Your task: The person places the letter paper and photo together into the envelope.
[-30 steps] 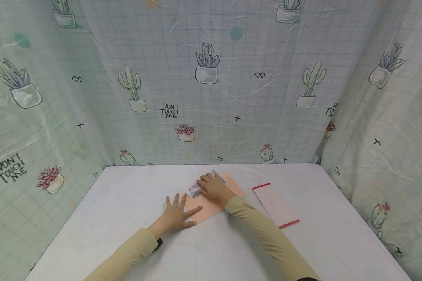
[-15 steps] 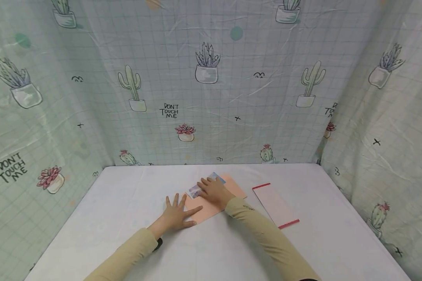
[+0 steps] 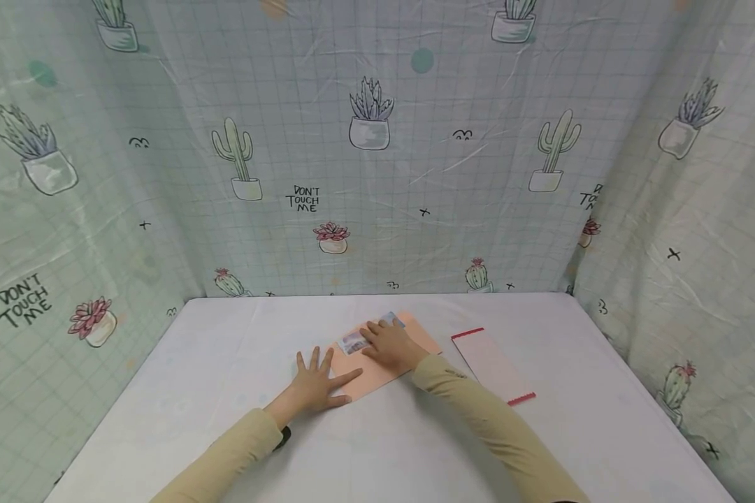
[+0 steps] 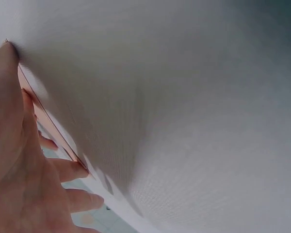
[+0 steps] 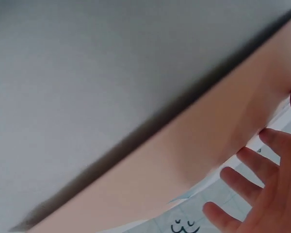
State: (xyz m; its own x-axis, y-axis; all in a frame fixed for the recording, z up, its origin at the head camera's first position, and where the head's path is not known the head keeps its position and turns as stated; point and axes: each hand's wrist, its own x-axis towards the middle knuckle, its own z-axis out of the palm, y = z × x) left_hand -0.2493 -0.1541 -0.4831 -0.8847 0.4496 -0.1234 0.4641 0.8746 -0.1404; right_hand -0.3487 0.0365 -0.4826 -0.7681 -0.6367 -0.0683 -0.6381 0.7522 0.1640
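A peach-coloured sheet of paper [image 3: 377, 374] lies slanted on the white table, its long near edge also visible in the right wrist view. Along its far side is a printed purple-and-blue slip [image 3: 354, 342] that looks like a banknote, partly covered by fingers. My right hand [image 3: 393, 346] lies on this slip and the sheet, fingers spread and fairly straight. At the sheet's left end rests my left hand [image 3: 312, 385], fingers splayed, the thumb and index finger touching the paper. In the left wrist view, that sheet [image 4: 53, 124] shows as a thin strip beside the fingers.
To the right of the sheet lies a pale pink rectangular piece [image 3: 493, 363] with red, toothed strips at its two short ends. The right sleeve overlaps its near corner. A cactus-print curtain [image 3: 377, 181] encloses the table [image 3: 239, 342] behind and at both sides.
The right hand has slid slightly to the right, and the printed slip has shifted with it, further onto the peach sheet. The left hand and the sheet stay put.
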